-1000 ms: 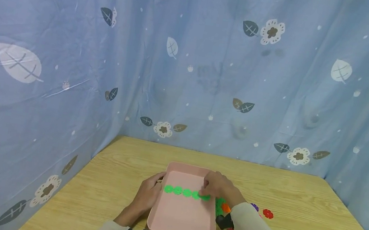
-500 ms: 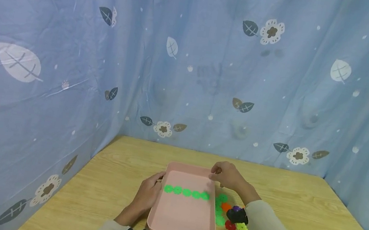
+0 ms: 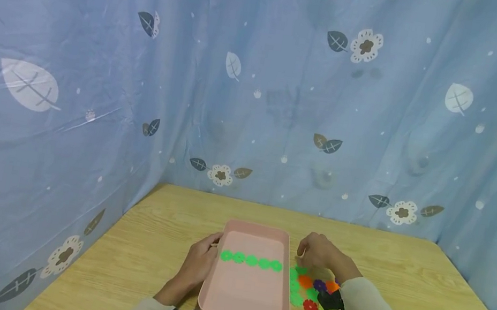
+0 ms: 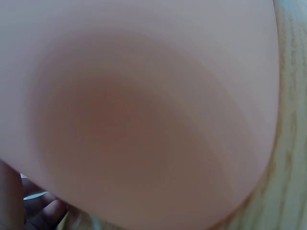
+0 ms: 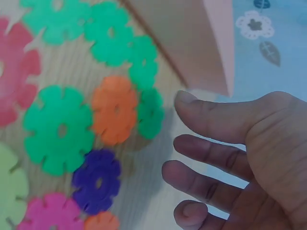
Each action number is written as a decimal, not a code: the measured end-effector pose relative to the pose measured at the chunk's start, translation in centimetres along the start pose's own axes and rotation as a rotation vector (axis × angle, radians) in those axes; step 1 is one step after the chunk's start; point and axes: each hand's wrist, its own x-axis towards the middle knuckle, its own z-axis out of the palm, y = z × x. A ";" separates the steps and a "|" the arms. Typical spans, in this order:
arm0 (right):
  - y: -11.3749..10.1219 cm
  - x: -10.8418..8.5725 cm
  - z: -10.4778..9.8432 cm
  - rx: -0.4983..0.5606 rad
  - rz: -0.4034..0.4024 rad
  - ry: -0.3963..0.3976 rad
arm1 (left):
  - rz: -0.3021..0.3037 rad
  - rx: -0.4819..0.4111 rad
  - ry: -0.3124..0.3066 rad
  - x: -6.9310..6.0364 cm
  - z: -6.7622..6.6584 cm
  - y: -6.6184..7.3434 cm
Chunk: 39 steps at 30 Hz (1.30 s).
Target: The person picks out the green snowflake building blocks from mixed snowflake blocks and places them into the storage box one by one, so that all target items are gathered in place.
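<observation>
A pink rectangular tray lies on the table, with several green flower-shaped plastic discs in a row across it. My left hand holds the tray's left side; in the left wrist view the tray wall hides most of it, leaving some fingers visible at the lower left. To the right of the tray, my right hand hovers over loose discs with nothing in its grasp. In the right wrist view its thumb and fingers are apart, near a green disc and an orange disc.
More loose discs lie right of the tray: a red disc, a purple disc, a pink disc and several green ones. A blue patterned curtain stands behind the wooden table.
My right hand has left the end of the green row in the tray, passed over the right rim and lowered toward the loose discs. My left hand stays at the tray.
</observation>
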 end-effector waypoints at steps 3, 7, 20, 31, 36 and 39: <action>0.6 -0.3 0.6 0.008 0.046 -0.017 | 0.001 0.010 0.001 -0.2 0.1 0.0; 1.0 -0.4 1.1 0.030 0.088 -0.020 | 0.012 0.022 0.006 -0.1 0.1 -0.1; 1.1 -0.5 1.3 0.029 0.107 0.003 | -0.007 0.004 0.007 0.1 0.0 0.3; 0.3 -0.4 0.1 0.011 -0.110 0.025 | 0.002 0.006 -0.006 -0.3 0.3 -0.1; -1.4 0.7 -1.1 0.075 -0.080 0.022 | -0.003 -0.002 -0.014 -0.2 0.1 0.1; -2.8 1.5 -1.5 0.097 -0.085 0.049 | -0.004 -0.001 -0.018 -0.2 -0.1 0.2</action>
